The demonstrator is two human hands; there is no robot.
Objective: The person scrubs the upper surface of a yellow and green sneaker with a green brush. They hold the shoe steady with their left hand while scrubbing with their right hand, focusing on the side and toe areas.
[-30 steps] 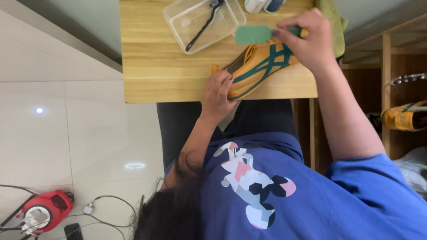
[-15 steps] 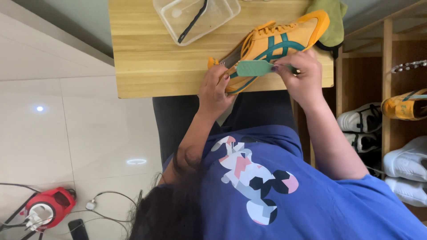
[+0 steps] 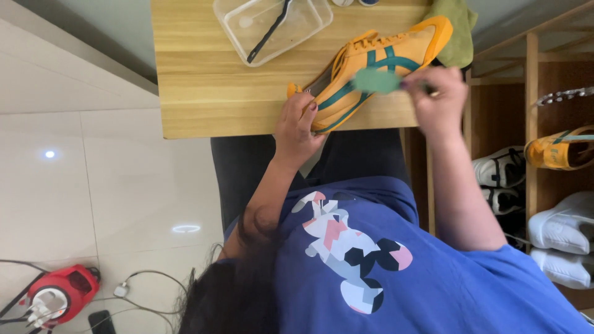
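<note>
I am looking down from above at a person in a blue shirt [image 3: 396, 272] who is sitting at a wooden bench [image 3: 210, 80]; the picture is showing the person's head at the bottom and the bench at the top. White floor tiles [image 3: 111, 185] are filling the left side, and a wooden shoe rack [image 3: 532, 74] is standing on the right, carrying white shoes [image 3: 563, 229] and one more orange shoe [image 3: 560, 148].

On the bench an orange shoe [image 3: 402, 52] with teal stripes is lying on its side, running from the near edge up toward the far right. A green cloth [image 3: 455, 37] is lying just behind its far end. A clear plastic tray [image 3: 247, 18] is sitting to the left of it, apart from it, with a black brush [image 3: 266, 31] resting inside.

The left hand [image 3: 297, 127] is gripping the near end of the orange shoe, fingers curled over its edge, the grip closed on it. The right hand [image 3: 436, 99] is hovering just beside the shoe's middle, its grip closed around a small green pad [image 3: 376, 80] that is lying against the striped side; the pad is blurred.

At the lower left a red appliance [image 3: 59, 294] is sitting on the floor among loose cables [image 3: 145, 278].
</note>
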